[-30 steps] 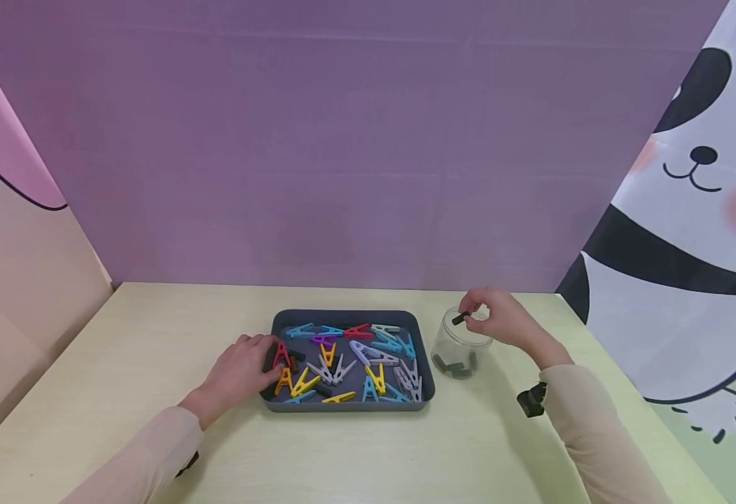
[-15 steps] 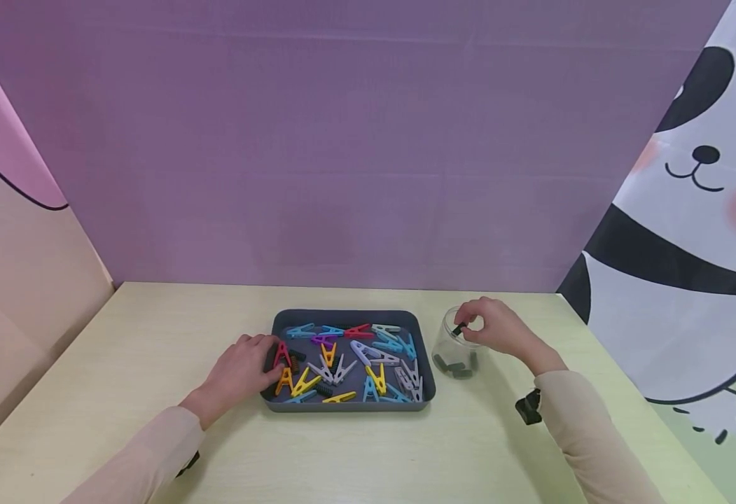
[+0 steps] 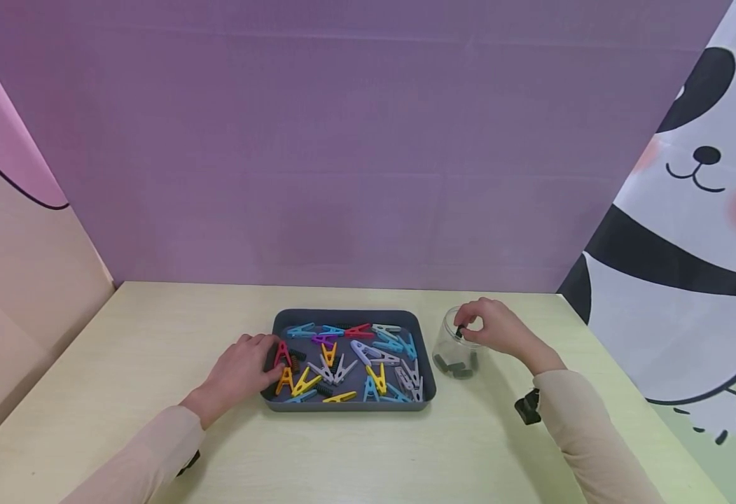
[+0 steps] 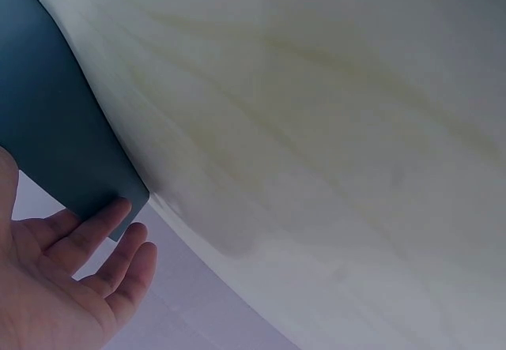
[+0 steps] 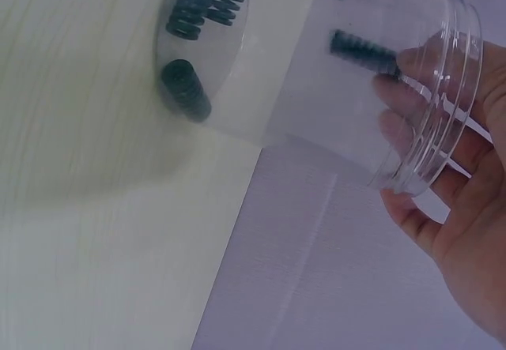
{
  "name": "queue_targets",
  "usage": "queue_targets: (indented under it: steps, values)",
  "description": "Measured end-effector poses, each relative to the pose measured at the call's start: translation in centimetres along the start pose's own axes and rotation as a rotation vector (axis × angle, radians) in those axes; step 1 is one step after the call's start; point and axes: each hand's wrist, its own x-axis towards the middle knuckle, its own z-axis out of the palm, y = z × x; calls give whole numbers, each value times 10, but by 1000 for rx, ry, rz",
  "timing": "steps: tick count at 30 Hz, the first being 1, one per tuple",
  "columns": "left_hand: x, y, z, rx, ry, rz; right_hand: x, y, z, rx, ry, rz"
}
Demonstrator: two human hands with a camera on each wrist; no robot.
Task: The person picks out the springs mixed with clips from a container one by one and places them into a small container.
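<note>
A dark spring (image 5: 364, 54) is pinched between the thumb and fingertips of the right hand (image 3: 495, 325), inside the clear jar (image 3: 451, 345), below its mouth. Other springs (image 5: 186, 91) are held at the jar's bottom. The jar is set near the right edge of the tray (image 3: 349, 407), toward the far right corner of the table (image 3: 317, 455). The tray, strewn with coloured clips (image 3: 339, 397), is touched at its left edge by the left hand (image 3: 238, 367), fingers loosely extended.
</note>
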Motion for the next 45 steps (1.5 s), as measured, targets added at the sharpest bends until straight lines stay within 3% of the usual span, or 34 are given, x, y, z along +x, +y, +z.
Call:
queue_targets:
  steps: [17,25,31,36,45]
  values:
    - [1,0,0,6,-14,-7,1,0,-1,-9,-1,5]
    - [0,-1,0,1,-11,-2,3,-6,-10,-15,46,-10]
    - [2,-2,2,4,-19,-7,7,-14,-17,-10,64,-10]
    - [2,-2,2,3,-18,-6,13,-26,-19,-34,105,-77]
    - [2,-1,1,-2,-20,-15,23,-55,-4,-93,86,-144]
